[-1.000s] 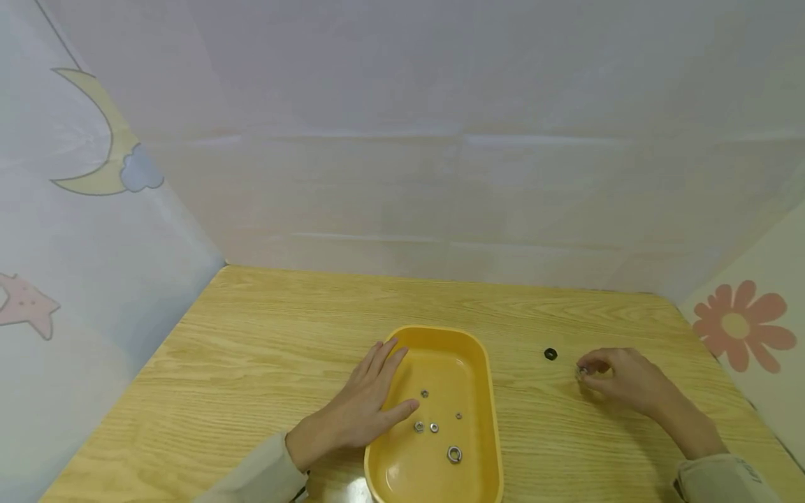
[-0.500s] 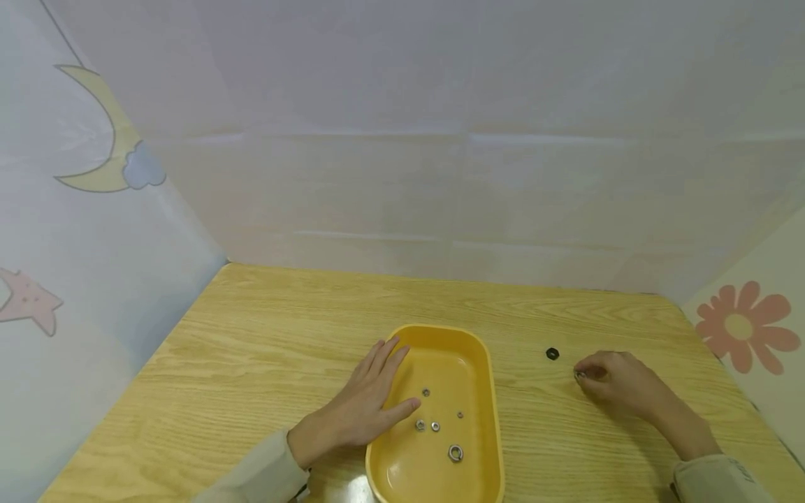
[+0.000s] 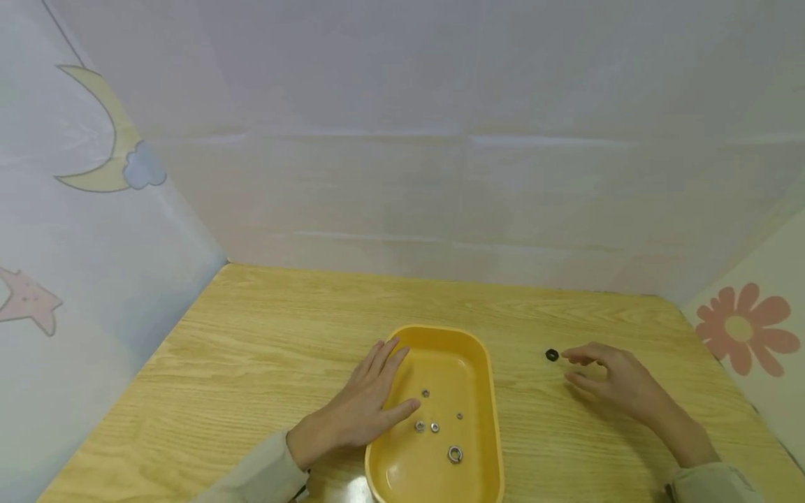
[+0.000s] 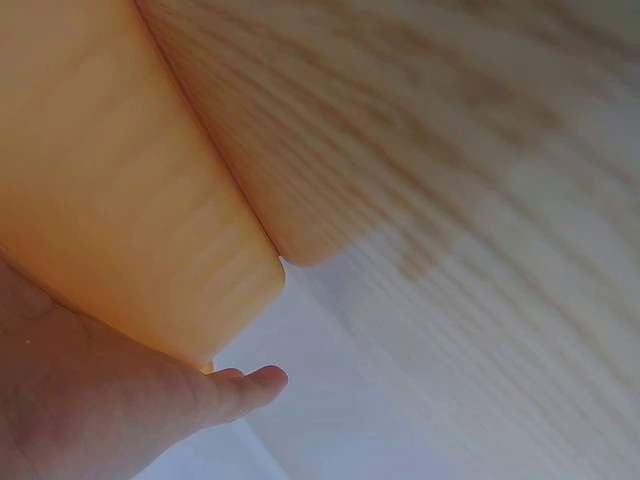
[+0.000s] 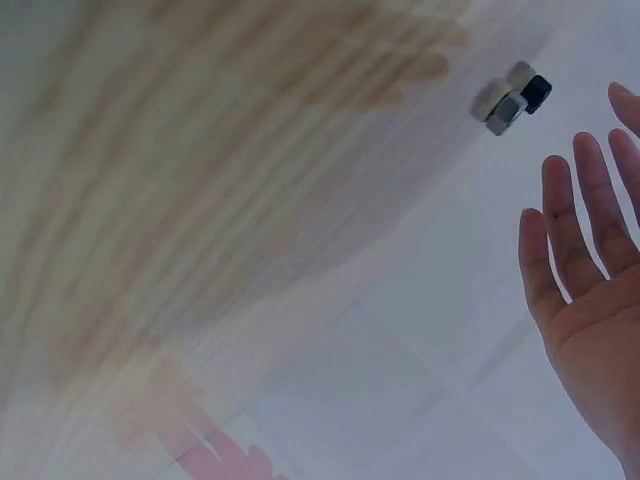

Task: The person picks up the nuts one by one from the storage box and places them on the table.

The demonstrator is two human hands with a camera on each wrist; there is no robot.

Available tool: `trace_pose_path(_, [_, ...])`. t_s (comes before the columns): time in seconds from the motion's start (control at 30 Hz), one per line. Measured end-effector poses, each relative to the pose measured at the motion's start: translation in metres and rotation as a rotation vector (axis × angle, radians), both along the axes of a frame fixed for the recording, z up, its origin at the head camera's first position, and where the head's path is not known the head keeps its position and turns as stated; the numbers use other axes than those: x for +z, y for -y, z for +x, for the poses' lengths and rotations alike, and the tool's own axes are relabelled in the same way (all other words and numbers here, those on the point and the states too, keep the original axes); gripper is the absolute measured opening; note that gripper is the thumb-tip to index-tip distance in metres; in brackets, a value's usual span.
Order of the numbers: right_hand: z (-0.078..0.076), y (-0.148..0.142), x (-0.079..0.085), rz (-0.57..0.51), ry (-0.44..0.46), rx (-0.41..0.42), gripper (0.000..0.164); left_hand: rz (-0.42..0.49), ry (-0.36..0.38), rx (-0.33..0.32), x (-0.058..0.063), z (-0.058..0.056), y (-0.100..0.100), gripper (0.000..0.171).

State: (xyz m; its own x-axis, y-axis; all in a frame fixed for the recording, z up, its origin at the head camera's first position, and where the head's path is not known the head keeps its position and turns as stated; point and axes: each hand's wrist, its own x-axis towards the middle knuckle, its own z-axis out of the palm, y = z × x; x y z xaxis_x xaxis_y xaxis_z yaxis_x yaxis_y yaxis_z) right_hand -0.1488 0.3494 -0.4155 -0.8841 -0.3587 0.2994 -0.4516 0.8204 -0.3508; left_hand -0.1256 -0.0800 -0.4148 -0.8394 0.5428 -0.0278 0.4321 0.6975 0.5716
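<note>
1. A wooden-looking table (image 3: 295,335) is seen under everything. Its top looks hard and flat, so little things could be slid on it.
2. A yellow tray (image 3: 495,426) is set on the table, with its long sides pointing to twelve o'clock. It is probably light, stiff and a bit slick, and would best be held by its rim.
3. The left hand (image 3: 361,413) is laid over the tray's rim, from nine to eleven o'clock. Its fingers are straight and spread; the tray is touched, not gripped.
4. The right hand (image 3: 622,383) is held close over the table, near three o'clock from the tray. A small gap is left between thumb and pointing finger, and nothing is seen pinched there.
5. The biggest silver nut (image 3: 455,455) is found in the tray, toward five o'clock.
6. A black nut (image 3: 552,355) is placed on the table, at two o'clock from the tray, just beside the pointing fingertip. It should be hard, light and not easily broken, and best pinched by two flat sides.
7. A shiny nut (image 5: 506,113) is seen near the black nut, at four o'clock from it in the head view, mostly hidden by the fingers. It may be slippery.
8. Two small nuts (image 3: 420,426) are seen near the tray's middle.
9. The tiniest nut (image 3: 460,416) is seen toward three o'clock there; it could be easily dropped.
</note>
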Motion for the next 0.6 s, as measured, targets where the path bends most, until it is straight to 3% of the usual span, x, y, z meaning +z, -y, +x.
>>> trace_pose_path(0.13, [0.001, 0.010, 0.003, -0.007, -0.086, 0.043, 0.036, 0.005, 0.003, 0.003, -0.001, 0.000, 0.000, 0.081])
trace_pose_path(0.6, [0.006, 0.043, 0.012, -0.045, -0.152, 0.122, 0.039, 0.008, -0.003, -0.006, 0.000, 0.000, 0.000, 0.082])
